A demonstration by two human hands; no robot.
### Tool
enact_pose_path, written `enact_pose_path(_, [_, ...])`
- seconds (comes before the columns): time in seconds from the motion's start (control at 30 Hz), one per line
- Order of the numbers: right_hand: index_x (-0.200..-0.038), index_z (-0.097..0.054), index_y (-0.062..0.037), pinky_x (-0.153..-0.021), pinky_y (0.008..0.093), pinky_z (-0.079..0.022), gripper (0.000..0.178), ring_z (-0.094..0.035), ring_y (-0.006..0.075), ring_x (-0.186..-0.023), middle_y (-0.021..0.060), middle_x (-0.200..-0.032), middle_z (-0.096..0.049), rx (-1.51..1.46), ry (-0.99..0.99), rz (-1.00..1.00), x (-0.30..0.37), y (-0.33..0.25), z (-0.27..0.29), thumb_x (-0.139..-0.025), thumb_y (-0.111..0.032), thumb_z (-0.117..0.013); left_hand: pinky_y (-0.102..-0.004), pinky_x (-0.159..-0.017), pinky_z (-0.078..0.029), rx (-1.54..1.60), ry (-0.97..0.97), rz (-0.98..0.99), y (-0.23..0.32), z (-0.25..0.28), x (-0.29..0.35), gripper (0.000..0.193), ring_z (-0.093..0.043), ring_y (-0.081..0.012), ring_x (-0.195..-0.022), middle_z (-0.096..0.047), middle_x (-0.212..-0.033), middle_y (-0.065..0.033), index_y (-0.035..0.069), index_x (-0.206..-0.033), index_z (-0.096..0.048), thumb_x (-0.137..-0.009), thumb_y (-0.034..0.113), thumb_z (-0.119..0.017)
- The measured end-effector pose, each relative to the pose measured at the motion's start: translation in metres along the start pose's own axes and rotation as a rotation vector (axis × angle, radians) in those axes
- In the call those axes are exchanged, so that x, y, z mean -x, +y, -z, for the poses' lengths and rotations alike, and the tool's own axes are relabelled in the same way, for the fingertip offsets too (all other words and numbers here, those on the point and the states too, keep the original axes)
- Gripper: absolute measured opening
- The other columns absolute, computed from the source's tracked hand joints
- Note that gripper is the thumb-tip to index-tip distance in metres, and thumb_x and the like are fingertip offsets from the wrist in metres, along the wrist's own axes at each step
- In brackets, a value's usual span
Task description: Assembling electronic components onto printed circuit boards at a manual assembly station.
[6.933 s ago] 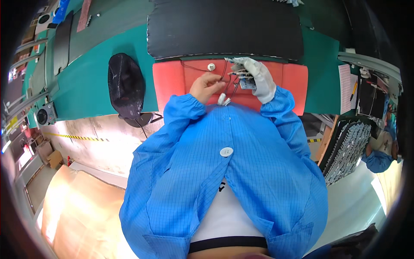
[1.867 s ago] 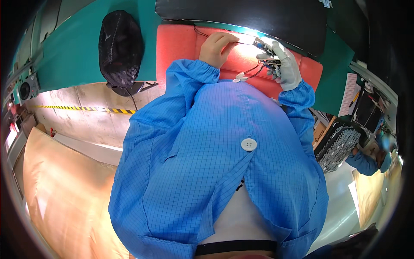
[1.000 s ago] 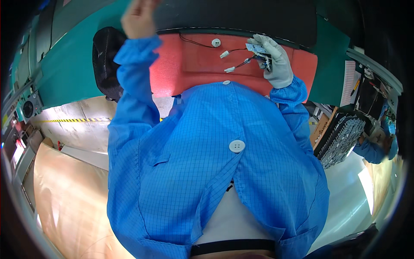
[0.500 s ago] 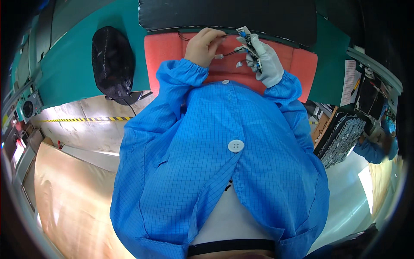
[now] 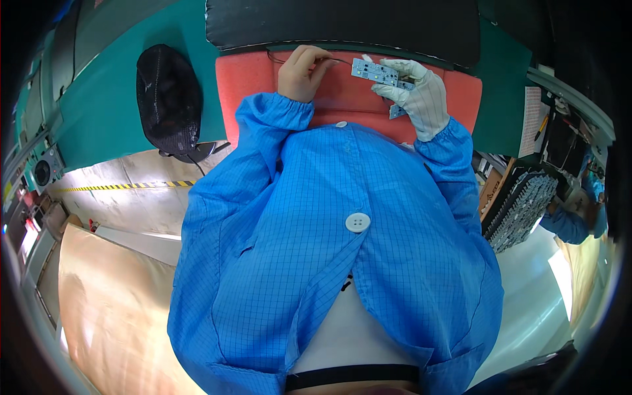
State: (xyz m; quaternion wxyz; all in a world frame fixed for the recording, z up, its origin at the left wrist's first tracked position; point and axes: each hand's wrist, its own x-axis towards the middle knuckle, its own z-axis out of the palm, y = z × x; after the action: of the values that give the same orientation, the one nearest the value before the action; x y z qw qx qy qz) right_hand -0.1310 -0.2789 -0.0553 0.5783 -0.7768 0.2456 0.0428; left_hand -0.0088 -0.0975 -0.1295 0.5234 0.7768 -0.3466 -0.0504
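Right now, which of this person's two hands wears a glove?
The right hand, in a white glove and holding circuit boards; the left hand, holding a thin wire, is bare.

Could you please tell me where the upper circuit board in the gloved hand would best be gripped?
Probably by its two long edges near the left end, coming from the left: that end of the upper circuit board sticks out, while the gloved right hand holds the other. Small parts dot the board's visible face, so the edges seem safer than the flat.

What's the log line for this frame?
left hand: pinching dark wire | right hand, gloved: gripping circuit boards | below: red pad
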Motion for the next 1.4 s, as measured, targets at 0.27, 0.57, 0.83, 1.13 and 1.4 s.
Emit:
enact_pose_path(0.27, [-0.111, -0.062, -0.0059, -0.047, 0.0223, -0.052, 0.04, -0.063, 0.0101, -0.062, 0.0054, -0.072, -0.063, 0.265, 0.046, 0.471, 0.002, 0.008, 0.008, -0.072, -0.007, -0.071, -0.0361, -0.063, -0.049, -0.053, -0.008, -0.215, -0.025, -0.006, 0.007, 0.014, -0.06, -0.0268, -0.072, -0.061, -0.078, -0.0081, 0.008, -0.081, -0.062, -0.069, 0.005, -0.068])
enact_pose_path(0.57, [-0.073, -0.066, 0.0065, -0.044, 0.0251, -0.043, 0.071, -0.055, 0.0136, -0.046, 0.0113, -0.056, -0.061, -0.057, -0.062, -0.378, -0.01, 0.021, 0.004, -0.088, -0.06, -0.043, -0.0308, -0.057, -0.05, -0.085, 0.064, -0.16, -0.008, -0.01, 0.009, 0.017, -0.059, -0.0234, -0.067, -0.06, -0.077, -0.0073, 0.006, -0.08, -0.062, -0.07, 0.008, -0.075])
enact_pose_path(0.83, [-0.08, -0.067, 0.0049, -0.044, 0.0235, -0.044, 0.068, -0.055, 0.0133, -0.045, 0.0115, -0.062, -0.063, -0.054, -0.06, -0.338, -0.011, 0.017, 0.01, -0.09, -0.057, -0.042, -0.0296, -0.06, -0.051, -0.042, 0.033, -0.095, -0.009, -0.011, 0.009, 0.014, -0.06, -0.0234, -0.071, -0.061, -0.078, -0.0082, 0.005, -0.081, -0.062, -0.072, 0.004, -0.072])
enact_pose_path(1.13, [-0.086, -0.066, 0.0045, -0.044, 0.0228, -0.044, 0.067, -0.057, 0.0121, -0.049, 0.0096, -0.063, -0.063, -0.092, -0.043, -0.259, -0.014, 0.017, 0.009, -0.088, -0.059, -0.043, -0.0311, -0.065, -0.051, -0.045, 0.029, -0.098, -0.01, -0.008, 0.012, 0.014, -0.061, -0.0241, -0.075, -0.062, -0.082, -0.0087, 0.004, -0.085, -0.063, -0.073, 0.005, -0.071])
enact_pose_path(1.4, [-0.092, -0.067, 0.003, -0.045, 0.021, -0.041, 0.07, -0.052, 0.0079, -0.047, 0.007, -0.059, -0.06, -0.052, -0.066, -0.207, -0.015, 0.016, 0.015, -0.085, -0.064, -0.045, -0.0281, -0.068, -0.05, -0.11, -0.033, -0.098, 0.002, 0.006, 0.01, 0.017, -0.062, -0.02, -0.076, -0.063, -0.085, -0.0099, 0.001, -0.092, -0.065, -0.076, 0.002, -0.07])
